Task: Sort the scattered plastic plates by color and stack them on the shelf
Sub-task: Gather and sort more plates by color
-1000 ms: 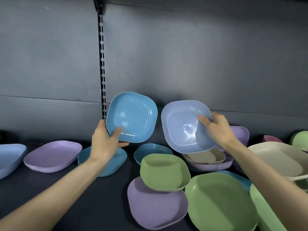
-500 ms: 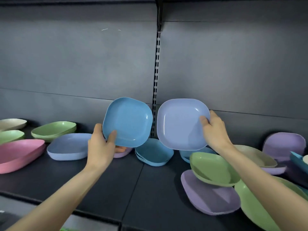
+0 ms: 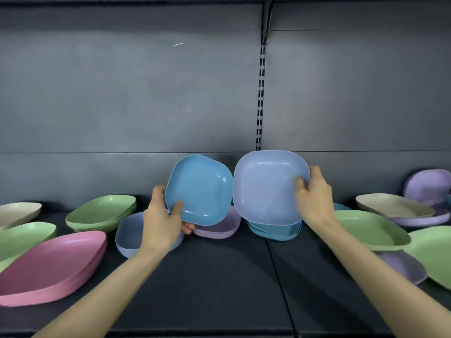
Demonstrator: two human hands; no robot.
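Left hand grips a teal-blue rounded-square plastic plate, right hand a pale periwinkle rounded-square plastic plate, both carried leftward over the last second, now raised above the teal stack and periwinkle stack on the dark shelf; stacking likely next.

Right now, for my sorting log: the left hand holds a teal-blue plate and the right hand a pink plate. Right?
Not quite: the right hand holds a pale lavender-blue plate, not pink. The left hand does hold the teal-blue plate. The head view shows it; the pink plates lie on the shelf.
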